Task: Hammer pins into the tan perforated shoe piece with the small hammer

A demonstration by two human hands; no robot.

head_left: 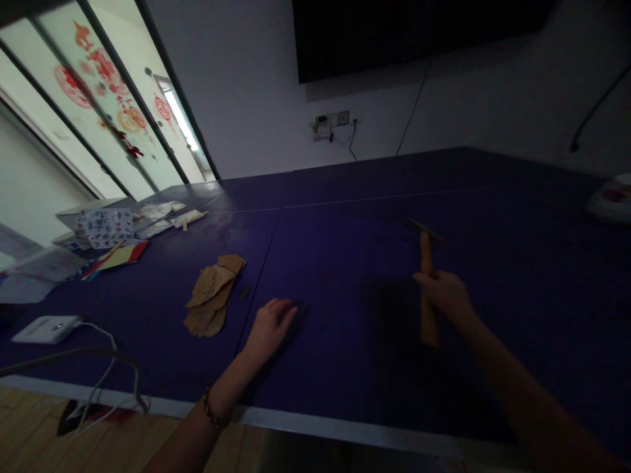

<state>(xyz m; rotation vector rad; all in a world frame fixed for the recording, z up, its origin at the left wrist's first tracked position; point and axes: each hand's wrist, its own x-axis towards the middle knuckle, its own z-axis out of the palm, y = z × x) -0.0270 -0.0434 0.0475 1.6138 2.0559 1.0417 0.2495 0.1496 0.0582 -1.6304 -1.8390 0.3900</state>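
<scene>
My right hand (447, 293) is closed around the wooden handle of a hammer (426, 253). The hammer's dark metal head points away from me, and it appears to be held above the purple tabletop (335, 355). Resting on the tabletop, my left hand (271, 323) is loosely curled with its thumb apart from the fingers and nothing visible in it. To its left lies a stack of brown cut cardboard pieces (214, 295). Between that stack and my left hand is a small group of thin dark pieces (245, 292), perhaps nails, too small to make out.
A white device (46, 330) with a cable (111, 338) sits at the left edge. Behind it are coloured papers (121, 256), a patterned bag (106, 226) and a translucent box (39, 272). Wall sockets (338, 119) and a dark screen (414, 33) are beyond the table.
</scene>
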